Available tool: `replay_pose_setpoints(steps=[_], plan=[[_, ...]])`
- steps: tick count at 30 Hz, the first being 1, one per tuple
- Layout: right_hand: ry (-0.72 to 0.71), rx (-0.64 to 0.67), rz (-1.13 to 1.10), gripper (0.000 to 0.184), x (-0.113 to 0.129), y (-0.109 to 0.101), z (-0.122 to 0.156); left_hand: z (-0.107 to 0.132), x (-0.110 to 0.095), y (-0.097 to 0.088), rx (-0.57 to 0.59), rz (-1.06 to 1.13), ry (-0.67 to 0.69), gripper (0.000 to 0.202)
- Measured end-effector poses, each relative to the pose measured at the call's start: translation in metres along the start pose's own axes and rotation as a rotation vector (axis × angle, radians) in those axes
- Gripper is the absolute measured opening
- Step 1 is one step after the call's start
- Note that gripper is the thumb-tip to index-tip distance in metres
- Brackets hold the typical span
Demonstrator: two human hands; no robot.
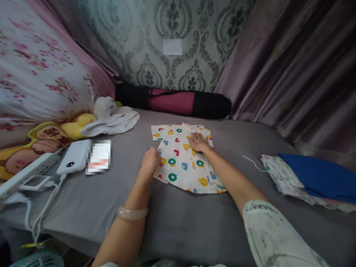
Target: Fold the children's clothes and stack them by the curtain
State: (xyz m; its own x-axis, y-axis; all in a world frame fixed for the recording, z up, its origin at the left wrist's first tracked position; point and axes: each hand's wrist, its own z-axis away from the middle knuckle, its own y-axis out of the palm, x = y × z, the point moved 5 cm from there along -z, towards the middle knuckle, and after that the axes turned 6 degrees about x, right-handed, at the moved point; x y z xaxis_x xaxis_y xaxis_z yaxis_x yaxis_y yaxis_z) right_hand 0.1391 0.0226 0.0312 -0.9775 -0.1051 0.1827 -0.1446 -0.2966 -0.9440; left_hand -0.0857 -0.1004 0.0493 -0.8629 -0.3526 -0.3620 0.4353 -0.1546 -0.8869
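A small white shirt [182, 163] printed with coloured shapes lies flat on the grey bed sheet [172, 218] in the middle of the view. My left hand [151, 159] is closed at the shirt's left edge, pinching the fabric there. My right hand [198, 142] rests flat on the upper part of the shirt with its fingers stretched out. A pale bangle sits on my left wrist.
A white power bank [74, 156], a card and a power strip [27, 171] with cables lie at the left. White cloth [112, 121] and plush toys sit behind them. A black and pink roll [174, 101] lies along the wall. Folded clothes with a blue piece [319, 177] are at the right.
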Motion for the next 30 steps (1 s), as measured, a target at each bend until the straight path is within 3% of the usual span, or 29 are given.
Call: replay_pose_setpoints(steps=[3,6,10,13,15,18,24,27,30], plan=[[-0.018,-0.137,0.04,0.054,0.018,-0.016,-0.004,-0.002,0.002,0.0,0.006,0.013,-0.005,0.027],[-0.155,-0.258,0.045,0.04,0.059,-0.027,-0.013,-0.004,0.004,-0.001,0.012,0.027,-0.011,0.027],[-0.338,-0.104,-0.059,0.031,0.131,-0.016,-0.032,-0.007,0.008,-0.002,0.024,0.038,-0.016,0.03],[-0.362,-0.072,-0.109,0.03,0.176,-0.005,-0.041,-0.008,0.008,-0.003,0.051,0.033,-0.01,0.029],[-0.34,-0.055,-0.119,0.039,0.195,0.002,-0.044,-0.007,0.008,-0.004,0.068,0.026,-0.003,0.027],[-0.267,-0.007,-0.136,0.055,0.207,0.012,-0.047,-0.005,0.006,-0.007,0.078,0.024,0.017,0.025],[-0.25,0.008,-0.18,0.055,0.206,0.014,-0.053,-0.004,0.007,-0.009,0.121,0.072,0.027,0.028],[-0.258,-0.012,-0.223,0.05,0.2,0.01,-0.057,-0.005,0.008,-0.008,0.127,0.068,0.031,0.029],[-0.21,-0.025,-0.528,0.03,0.183,0.004,-0.061,-0.007,0.007,-0.006,0.117,0.069,0.036,0.028]])
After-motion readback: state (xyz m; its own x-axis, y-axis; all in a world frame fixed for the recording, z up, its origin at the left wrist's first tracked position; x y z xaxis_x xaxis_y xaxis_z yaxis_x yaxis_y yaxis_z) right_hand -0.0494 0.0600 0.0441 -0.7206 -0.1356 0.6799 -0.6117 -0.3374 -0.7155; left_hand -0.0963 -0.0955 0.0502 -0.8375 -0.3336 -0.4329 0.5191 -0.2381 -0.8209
